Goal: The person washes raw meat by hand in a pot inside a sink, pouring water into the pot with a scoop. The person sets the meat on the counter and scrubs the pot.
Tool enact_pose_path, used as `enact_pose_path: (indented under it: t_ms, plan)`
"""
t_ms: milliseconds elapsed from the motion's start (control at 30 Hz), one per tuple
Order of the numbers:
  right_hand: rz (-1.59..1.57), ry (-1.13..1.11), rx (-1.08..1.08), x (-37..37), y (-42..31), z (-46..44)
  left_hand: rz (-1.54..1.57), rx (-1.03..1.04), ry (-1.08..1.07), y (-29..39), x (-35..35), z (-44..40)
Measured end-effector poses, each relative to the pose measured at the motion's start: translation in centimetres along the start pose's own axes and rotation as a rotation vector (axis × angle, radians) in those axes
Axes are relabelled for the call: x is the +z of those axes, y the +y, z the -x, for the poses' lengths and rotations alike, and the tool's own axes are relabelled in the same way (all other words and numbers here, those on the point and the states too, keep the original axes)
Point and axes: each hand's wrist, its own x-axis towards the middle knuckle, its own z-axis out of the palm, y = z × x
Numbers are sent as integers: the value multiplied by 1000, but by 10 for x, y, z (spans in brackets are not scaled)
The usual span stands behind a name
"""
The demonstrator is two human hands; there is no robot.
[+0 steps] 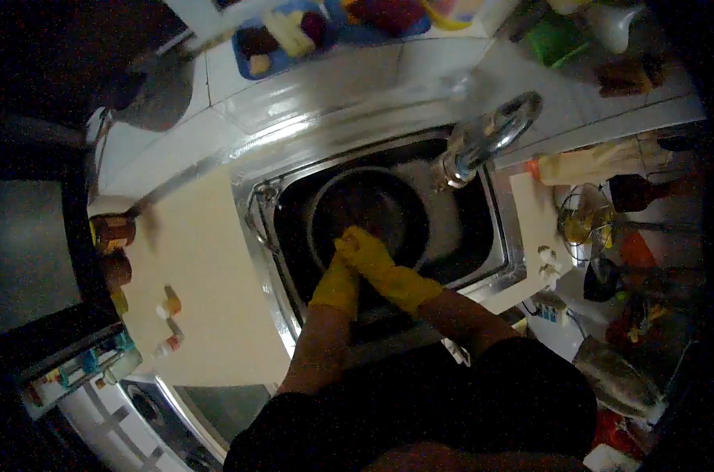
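Observation:
Both my hands wear yellow rubber gloves and meet over a round dark basin standing in the metal sink. My left hand comes in from the lower left, its fingers mostly covered by the other glove. My right hand reaches in from the lower right with its fingers curled, pressed against the left. Both look closed; whatever is between them, if anything, is hidden. The inside of the basin is too dark to make out.
A chrome faucet arches over the sink's right side. Small bottles and jars stand on the cream counter at left. A blue tray of items sits behind. A wire strainer and utensils crowd the right.

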Motion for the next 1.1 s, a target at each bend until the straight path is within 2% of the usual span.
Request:
enact_pose_path:
  t_ms: [67,133,200,233,267,333,400,467,600,633,700,767,867,933,967,1067,1100]
  plan:
    - [-5,-73,8,-3,13,-17,6,-3,2,-3,5,-2]
    - [591,-7,-274,-12,76,-60,25,-4,9,-10,9,-4]
    - [350,-51,65,-34,88,-86,28,6,17,-11,8,-2]
    - [348,-58,71,-30,93,-82,35,1,19,-13,6,0]
    - [444,238,-71,-21,110,-75,35,-4,20,-12,2,3]
    - [539,536,-230,2,140,-81,38,0,20,-10,-5,12]
    - [212,247,-51,0,66,-33,34,0,26,-6,-14,15]
    - [22,76,71,2,4,10,31,1,23,-4,-17,13]
    - [158,-78,-225,11,7,5,25,-7,16,-2,-23,11]
    - [395,-65,-205,19,40,-20,29,-11,13,-1,-19,14]
    - [590,-60,-177,19,80,-54,42,-12,5,-2,-20,15]
    - [541,-53,-165,6,91,-64,47,-12,0,-2,-22,19]
    - [844,97,-160,-4,109,-64,63,16,-19,3,-29,31]
    - [518,13,-8,-2,147,-71,-76,129,39,9,-31,51]
    - [363,-30,73,-3,172,-73,-350,264,179,9,-13,75]
    - [28,-148,174,-39,95,-52,-1176,661,613,13,22,129]
    - [-17,-160,169,-44,73,-53,-1197,749,636,16,20,126]
